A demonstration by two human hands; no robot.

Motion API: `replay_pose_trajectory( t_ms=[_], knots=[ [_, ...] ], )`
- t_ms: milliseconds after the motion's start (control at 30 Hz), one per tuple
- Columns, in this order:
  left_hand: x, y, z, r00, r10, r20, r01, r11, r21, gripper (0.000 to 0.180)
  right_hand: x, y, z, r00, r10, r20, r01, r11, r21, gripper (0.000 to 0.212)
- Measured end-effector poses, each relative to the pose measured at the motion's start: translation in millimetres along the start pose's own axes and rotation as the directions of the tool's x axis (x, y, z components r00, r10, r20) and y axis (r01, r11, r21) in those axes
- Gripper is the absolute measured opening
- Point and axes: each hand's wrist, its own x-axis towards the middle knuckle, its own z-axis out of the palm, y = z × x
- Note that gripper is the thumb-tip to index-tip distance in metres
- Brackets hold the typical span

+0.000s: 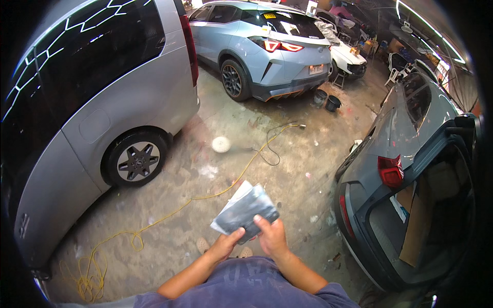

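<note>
In front of my body I hold a thin stack of dark grey, slightly blurred sheets point(249, 208) with whitish pieces along the far edge. What kind of sheets they are I cannot tell. My left hand point(224, 246) grips the near left edge, its thumb on top. My right hand point(273, 238) pinches the near right side, thumb pressed over the dark surface. The fingers of both hands are mostly hidden underneath. The stack is held above the concrete floor point(287, 205).
A silver van point(87, 128) stands at left, a light blue car point(287, 56) ahead, and a grey car point(411, 108) with its tailgate opening exposed at right. A yellow cord point(169, 213) crosses the floor near a round white pad point(221, 144). Dark buckets point(333, 103) stand farther off.
</note>
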Motion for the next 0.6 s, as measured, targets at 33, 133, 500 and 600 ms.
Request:
replay_pose_trajectory(
  t_ms=[33, 133, 500, 600],
  knots=[
    [1.1, 2.0, 3.7, 0.998, 0.035, -0.053, -0.037, 0.998, -0.047, 0.065, -6.7, 0.7, 2.6, 0.999, -0.016, 0.036, 0.020, 0.993, -0.114, 0.037],
    [-5.5, 9.5, 14.7, 0.986, 0.091, -0.138, -0.108, 0.987, -0.123, 0.053, -14.7, -9.7, 3.4, 0.990, -0.024, 0.136, 0.063, 0.957, -0.282, 0.043],
    [-46.7, -2.6, -32.6, 0.943, 0.065, -0.325, -0.009, 0.985, 0.170, 0.051, 12.6, -48.9, -16.5, 0.705, -0.679, 0.205, 0.518, 0.295, -0.803, 0.057],
    [-34.9, 14.8, -7.5, 0.929, 0.177, -0.323, -0.031, 0.911, 0.411, 0.043, -14.5, -32.5, 5.3, 0.700, -0.478, 0.530, 0.667, 0.172, -0.725, 0.051]
  ],
)
